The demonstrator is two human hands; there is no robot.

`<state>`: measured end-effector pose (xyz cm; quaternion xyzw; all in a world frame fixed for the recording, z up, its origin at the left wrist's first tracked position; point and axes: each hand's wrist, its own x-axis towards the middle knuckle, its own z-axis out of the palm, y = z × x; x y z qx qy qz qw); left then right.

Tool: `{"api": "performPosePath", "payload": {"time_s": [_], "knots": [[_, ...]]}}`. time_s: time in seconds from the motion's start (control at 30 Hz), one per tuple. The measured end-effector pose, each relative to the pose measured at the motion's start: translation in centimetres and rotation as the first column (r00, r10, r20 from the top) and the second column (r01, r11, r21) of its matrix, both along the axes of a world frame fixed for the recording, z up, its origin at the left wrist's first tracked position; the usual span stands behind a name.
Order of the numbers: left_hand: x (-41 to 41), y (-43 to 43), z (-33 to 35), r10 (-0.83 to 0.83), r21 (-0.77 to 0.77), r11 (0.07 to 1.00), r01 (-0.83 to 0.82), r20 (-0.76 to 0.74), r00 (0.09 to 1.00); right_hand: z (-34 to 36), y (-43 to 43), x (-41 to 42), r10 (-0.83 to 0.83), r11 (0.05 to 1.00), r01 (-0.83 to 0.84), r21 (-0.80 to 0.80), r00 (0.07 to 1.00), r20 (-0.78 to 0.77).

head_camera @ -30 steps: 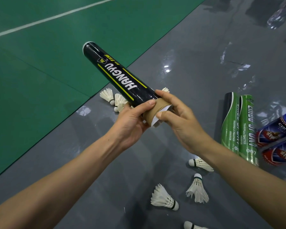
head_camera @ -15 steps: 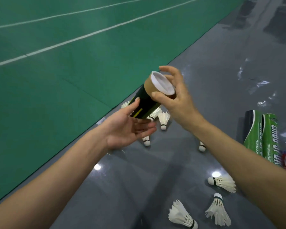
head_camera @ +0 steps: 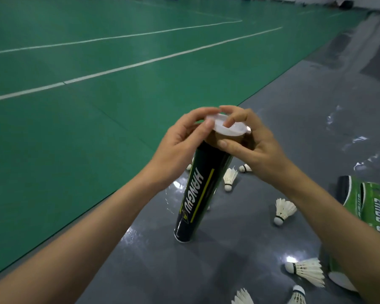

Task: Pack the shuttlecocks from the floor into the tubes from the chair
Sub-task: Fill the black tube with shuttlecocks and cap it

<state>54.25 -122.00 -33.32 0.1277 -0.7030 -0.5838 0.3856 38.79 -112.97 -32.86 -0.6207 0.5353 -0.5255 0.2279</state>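
A black Hangyu tube [head_camera: 198,194] stands upright on the grey floor, its brown top end up. A white plastic cap [head_camera: 229,128] sits on that end, tilted. My left hand [head_camera: 180,145] pinches the cap's left rim with thumb and fingers. My right hand [head_camera: 248,145] grips the brown top of the tube, thumb across the front, a finger pressing on the cap. White shuttlecocks lie on the floor around: one [head_camera: 229,178] behind the tube, one [head_camera: 283,210] to the right, one [head_camera: 306,269] nearer me, others at the bottom edge.
Green tubes [head_camera: 369,202] lie on the floor at the right, partly hidden by my right forearm. The green court [head_camera: 97,106] with white lines stretches to the left and beyond the grey floor strip.
The tube has gone from held slanted in the air to standing upright on the floor. My left hand, which was open below it, now pinches the cap.
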Motion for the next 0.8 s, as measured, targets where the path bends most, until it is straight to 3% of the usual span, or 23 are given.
{"api": "performPosePath", "payload": {"time_s": [0.1,0.23,0.4,0.67,0.8], "knots": [[0.2,-1.1,-0.8,0.108,-0.328,0.938,-0.113,-0.033,0.994,-0.2,-0.2,-0.1,-0.021,0.995,0.017,-0.098,0.999,-0.04],[0.3,-1.7,-1.0,0.074,-0.32,0.944,-0.081,-0.034,0.997,-0.9,-0.9,0.0,-0.016,0.986,0.01,-0.167,0.999,-0.031],[0.8,-2.5,-2.5,0.058,-0.439,0.895,-0.077,-0.058,0.997,-2.0,-1.2,0.1,0.011,0.98,-0.017,-0.2,0.999,-0.031],[-1.1,-4.2,-2.3,0.13,-0.721,0.675,-0.159,-0.097,0.987,-3.3,-1.9,-1.0,-0.033,0.948,0.014,-0.318,0.998,-0.053],[-2.3,-5.1,-2.4,0.156,-0.775,0.603,-0.188,-0.116,0.981,-3.8,-2.7,-1.8,-0.075,0.928,0.049,-0.369,0.995,-0.058]]}}
